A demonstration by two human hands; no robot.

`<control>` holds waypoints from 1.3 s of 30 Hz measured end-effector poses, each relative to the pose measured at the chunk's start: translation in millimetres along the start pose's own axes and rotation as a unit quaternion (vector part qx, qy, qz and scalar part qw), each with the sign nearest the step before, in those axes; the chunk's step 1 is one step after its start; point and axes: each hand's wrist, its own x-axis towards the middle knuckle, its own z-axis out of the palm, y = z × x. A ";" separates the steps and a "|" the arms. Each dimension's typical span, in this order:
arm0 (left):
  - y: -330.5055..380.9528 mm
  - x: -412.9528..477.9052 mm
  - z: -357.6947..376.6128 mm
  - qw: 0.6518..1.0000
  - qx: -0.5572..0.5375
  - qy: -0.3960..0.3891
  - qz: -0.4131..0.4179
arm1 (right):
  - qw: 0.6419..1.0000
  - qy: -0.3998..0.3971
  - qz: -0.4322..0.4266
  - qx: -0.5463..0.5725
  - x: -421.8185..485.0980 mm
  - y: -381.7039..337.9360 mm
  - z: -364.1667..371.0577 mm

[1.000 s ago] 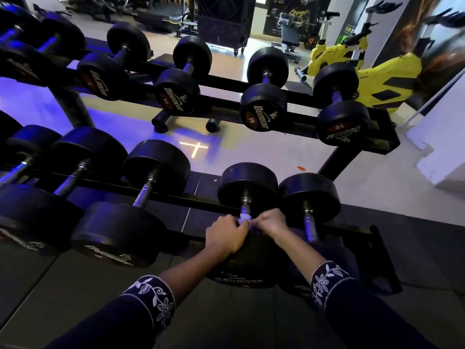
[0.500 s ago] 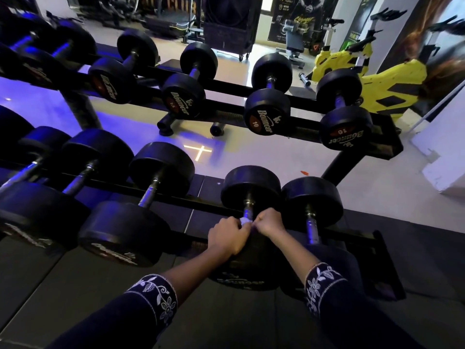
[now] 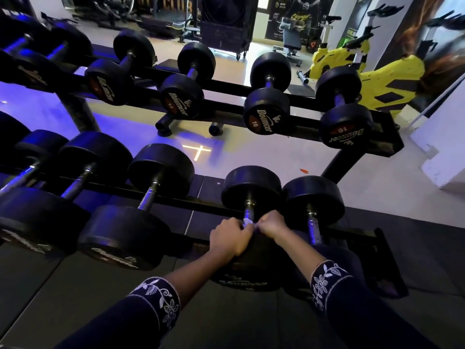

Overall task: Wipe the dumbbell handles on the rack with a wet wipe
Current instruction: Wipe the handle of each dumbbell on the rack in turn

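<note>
Pinching wet wipe round dumbbell handle with left hand and right hand, both curling shut on it from opposite sides, presumably covering the bar's full circumference.

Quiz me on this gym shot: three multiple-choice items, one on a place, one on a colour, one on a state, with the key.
1. Where do the left hand and right hand meet?
A. on the lower row's second dumbbell from the right
B. on the upper row
C. on the bike

2. The exercise bike behind the rack is:
A. red
B. yellow
C. white

3. The wet wipe is:
A. dropped
B. draped over the bike
C. pinched between both hands at the handle

Key:
1 A: both hands curl at that dumbbell's handle.
2 B: its body is bright yellow.
3 C: white shows between the two hands.
</note>
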 end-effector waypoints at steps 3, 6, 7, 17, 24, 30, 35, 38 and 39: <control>0.4 -0.4 1.4 1.000 0.003 0.000 0.007 | 0.995 0.056 0.019 0.082 8.0 -5.9 -2.7; -0.7 -2.1 -0.3 1.000 -0.010 0.004 0.014 | 0.977 0.036 0.050 0.205 25.5 -14.3 2.4; -1.4 -2.6 -0.4 1.000 -0.012 0.005 0.015 | 0.959 -0.013 0.077 0.273 24.4 -17.5 3.7; -1.4 -3.2 -2.4 1.000 -0.031 0.001 0.008 | 0.954 -0.127 0.113 0.249 50.2 20.0 18.0; 0.6 -3.2 -2.6 1.000 -0.023 -0.006 0.005 | 0.922 -0.019 0.157 0.353 15.7 -19.8 6.2; -0.9 -0.2 -1.3 1.000 -0.014 -0.004 0.006 | 0.930 -0.149 0.172 0.288 98.2 56.6 35.4; -0.5 0.2 0.3 1.000 -0.013 0.002 0.004 | 0.912 -0.058 0.145 0.379 18.5 -20.7 2.6; -1.3 0.7 1.5 1.000 -0.011 0.003 0.007 | 0.926 -0.036 0.096 0.363 26.3 -29.5 7.1; -2.2 0.9 2.0 1.000 -0.011 0.003 0.009 | 0.937 -0.020 0.091 0.337 36.5 -21.0 11.9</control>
